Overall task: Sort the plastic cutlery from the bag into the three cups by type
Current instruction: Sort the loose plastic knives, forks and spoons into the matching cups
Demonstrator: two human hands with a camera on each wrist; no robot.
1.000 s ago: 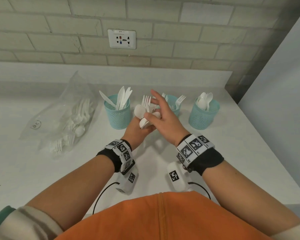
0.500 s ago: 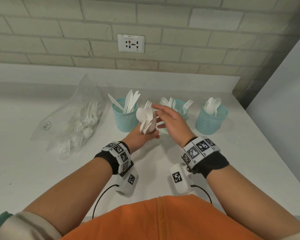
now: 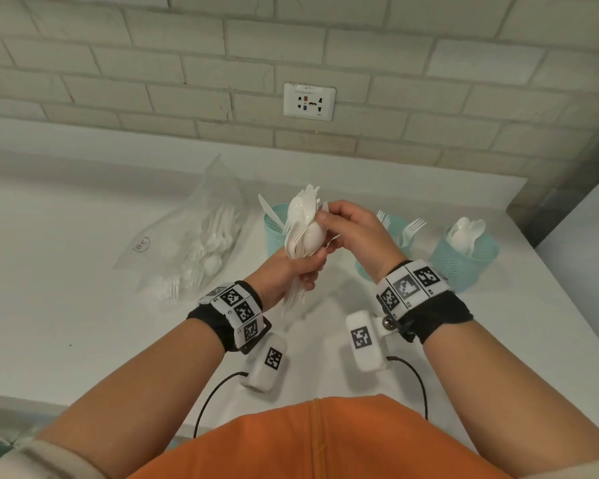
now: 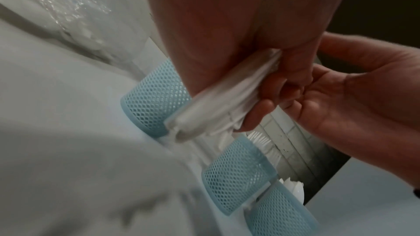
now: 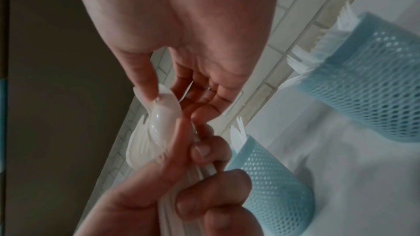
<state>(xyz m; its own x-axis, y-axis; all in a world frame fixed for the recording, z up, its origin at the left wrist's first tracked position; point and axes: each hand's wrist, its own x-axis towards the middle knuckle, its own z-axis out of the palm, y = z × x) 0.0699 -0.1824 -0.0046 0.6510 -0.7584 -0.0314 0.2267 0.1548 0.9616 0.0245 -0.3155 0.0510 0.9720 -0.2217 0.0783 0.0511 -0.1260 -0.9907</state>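
Note:
My left hand (image 3: 291,274) grips a bunch of white plastic cutlery (image 3: 303,233) by the handles, heads up, above the counter. In the right wrist view the left fingers (image 5: 204,150) wrap the handles. My right hand (image 3: 346,229) pinches the bowl of a spoon (image 5: 163,114) at the top of the bunch, thumb in front and fingers behind. Three blue mesh cups stand behind: the left cup (image 3: 274,233) holds knives, the middle cup (image 3: 400,236), partly hidden by my right hand, holds forks, and the right cup (image 3: 467,261) holds spoons. The clear bag (image 3: 194,243) with more cutlery lies at the left.
The white counter (image 3: 83,305) meets a brick wall with a socket (image 3: 309,102) behind the cups. Its right edge (image 3: 550,288) drops off just past the spoon cup. A white wall stands at the far right. Wrist camera units and cables hang below my wrists.
My left hand has lifted the bunch and turned it more upright. The right hand's spread fingers have closed on the spoon bowl at the top of the bunch.

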